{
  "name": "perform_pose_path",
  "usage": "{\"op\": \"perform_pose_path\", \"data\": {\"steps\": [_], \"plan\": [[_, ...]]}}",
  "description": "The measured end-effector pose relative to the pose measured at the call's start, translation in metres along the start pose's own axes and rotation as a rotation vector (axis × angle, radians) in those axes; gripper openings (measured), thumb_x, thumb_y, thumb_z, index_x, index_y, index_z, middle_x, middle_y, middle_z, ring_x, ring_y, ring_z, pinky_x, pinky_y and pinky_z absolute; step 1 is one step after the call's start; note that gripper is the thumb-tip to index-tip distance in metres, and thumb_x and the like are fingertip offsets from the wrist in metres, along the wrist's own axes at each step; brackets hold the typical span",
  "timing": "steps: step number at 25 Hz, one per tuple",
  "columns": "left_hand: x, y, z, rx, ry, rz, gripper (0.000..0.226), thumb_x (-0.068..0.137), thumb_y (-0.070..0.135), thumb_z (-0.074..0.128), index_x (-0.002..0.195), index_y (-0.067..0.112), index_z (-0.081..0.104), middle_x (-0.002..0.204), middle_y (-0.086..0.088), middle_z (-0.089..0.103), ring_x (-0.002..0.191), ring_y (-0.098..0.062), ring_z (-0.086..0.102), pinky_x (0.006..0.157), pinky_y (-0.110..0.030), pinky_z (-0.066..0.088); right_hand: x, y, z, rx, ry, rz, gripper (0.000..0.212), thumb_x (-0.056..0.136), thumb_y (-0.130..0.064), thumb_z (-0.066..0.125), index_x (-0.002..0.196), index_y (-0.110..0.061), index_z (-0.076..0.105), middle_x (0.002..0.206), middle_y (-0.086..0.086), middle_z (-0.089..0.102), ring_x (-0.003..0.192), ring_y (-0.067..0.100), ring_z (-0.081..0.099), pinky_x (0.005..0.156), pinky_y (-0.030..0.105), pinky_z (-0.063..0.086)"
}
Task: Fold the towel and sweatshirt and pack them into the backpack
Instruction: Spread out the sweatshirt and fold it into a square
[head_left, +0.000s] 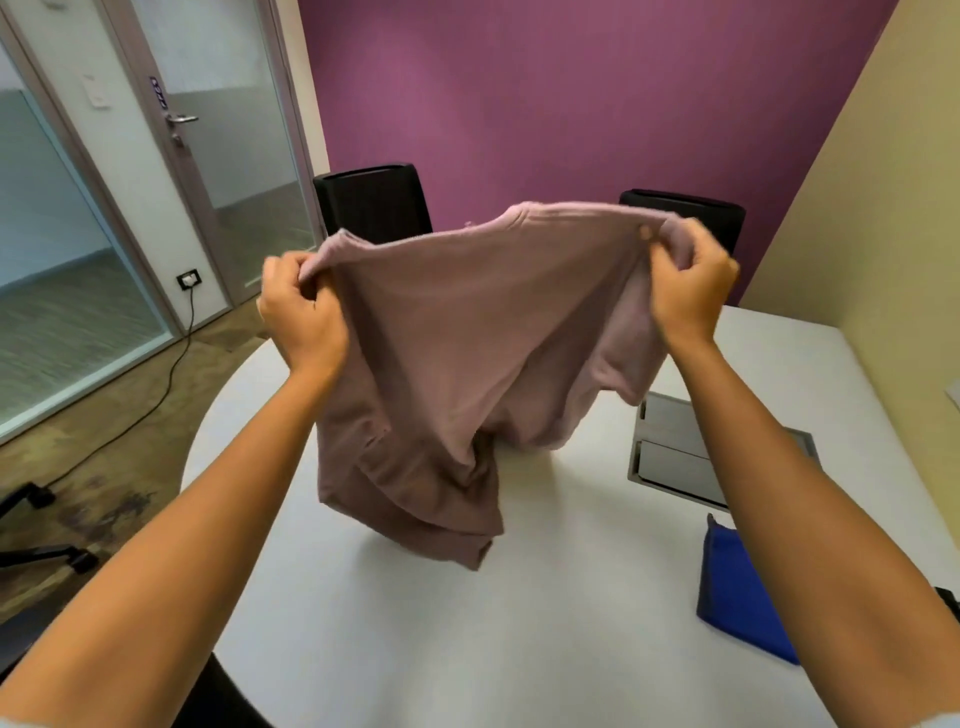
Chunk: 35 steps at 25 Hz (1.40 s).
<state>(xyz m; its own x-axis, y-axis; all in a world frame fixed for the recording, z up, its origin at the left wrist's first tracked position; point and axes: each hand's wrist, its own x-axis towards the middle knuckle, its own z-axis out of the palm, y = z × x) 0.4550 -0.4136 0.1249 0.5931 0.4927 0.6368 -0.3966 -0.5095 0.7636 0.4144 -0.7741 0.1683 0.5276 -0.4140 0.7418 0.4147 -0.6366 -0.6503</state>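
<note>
Left hand: the left hand is clenched on one end of the sweatshirt's upper edge, fingers curled over the cloth, raised above the desk.
Right hand: the right hand pinches the other end of the same edge, thumb and fingers closed on the fabric, held at about the same height.
Sweatshirt: the dusty pink sweatshirt hangs stretched between the two hands; its upper edge sags slightly in the middle, and the lower part lies bunched and folded over on the desk below the left hand.
Towel: a blue folded towel lies flat near the right edge of the desk, beside the right forearm, well apart from the sweatshirt.
Desk: the white desk has a rounded left end; a grey hatch with two flaps is set into its top, between the sweatshirt and the towel, partly hidden by the right forearm.
Chairs: two dark chairs stand at the far side of the desk, against the purple wall.
Room: a glass door stands to the left; a black cable runs from a wall socket across the floor.
</note>
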Motion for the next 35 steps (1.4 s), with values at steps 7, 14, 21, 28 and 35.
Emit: {"op": "perform_pose_path", "data": {"steps": [7,14,21,28,35], "plan": [[0.02,0.067,-0.015,-0.248,0.3,0.348,0.015,0.093,0.015,0.064,0.087,0.028,0.059,0.081,0.015,0.052,0.073,-0.006,0.049,0.07,-0.062,0.045,0.026,-0.042,-0.024,0.322,0.432,-0.318,0.018,0.092,-0.011,0.067,0.083,-0.025,0.06,0.069,-0.027,0.054,0.066,-0.01,0.043,0.065,0.013,0.039],[0.008,0.045,0.003,0.061,0.034,0.126,0.01,0.087,0.028,0.059,0.086,0.019,0.064,0.087,0.005,0.06,0.081,-0.018,0.058,0.073,-0.039,0.047,0.012,-0.007,-0.002,0.035,-0.041,0.02,0.028,0.089,-0.035,0.069,0.091,-0.008,0.074,0.079,-0.004,0.068,0.069,0.0,0.054,0.065,0.021,0.05],[-0.005,-0.025,0.001,0.488,-0.216,-0.154,0.024,0.086,0.023,0.058,0.101,0.02,0.076,0.11,-0.012,0.061,0.106,-0.036,0.057,0.085,-0.04,0.046,-0.021,0.073,0.006,-0.386,-0.574,0.288,0.03,0.086,-0.048,0.07,0.089,-0.019,0.075,0.086,0.004,0.071,0.08,0.025,0.066,0.072,0.039,0.056],[0.008,-0.047,0.026,0.569,-0.58,-0.476,0.029,0.086,0.011,0.051,0.093,0.015,0.079,0.071,-0.01,0.075,0.075,-0.03,0.074,0.079,-0.039,0.061,-0.031,0.099,0.051,-0.669,-0.404,0.413,0.023,0.091,-0.034,0.068,0.101,-0.015,0.078,0.093,0.011,0.073,0.077,0.027,0.062,0.069,0.033,0.054],[0.05,-0.086,0.099,0.693,-0.556,-0.33,0.028,0.088,0.011,0.053,0.108,0.009,0.072,0.107,-0.02,0.069,0.1,-0.042,0.062,0.082,-0.038,0.049,-0.005,0.128,0.123,-0.674,-0.271,0.547,0.024,0.097,-0.021,0.052,0.1,-0.002,0.068,0.101,0.018,0.069,0.092,0.037,0.065,0.069,0.031,0.045]]}}
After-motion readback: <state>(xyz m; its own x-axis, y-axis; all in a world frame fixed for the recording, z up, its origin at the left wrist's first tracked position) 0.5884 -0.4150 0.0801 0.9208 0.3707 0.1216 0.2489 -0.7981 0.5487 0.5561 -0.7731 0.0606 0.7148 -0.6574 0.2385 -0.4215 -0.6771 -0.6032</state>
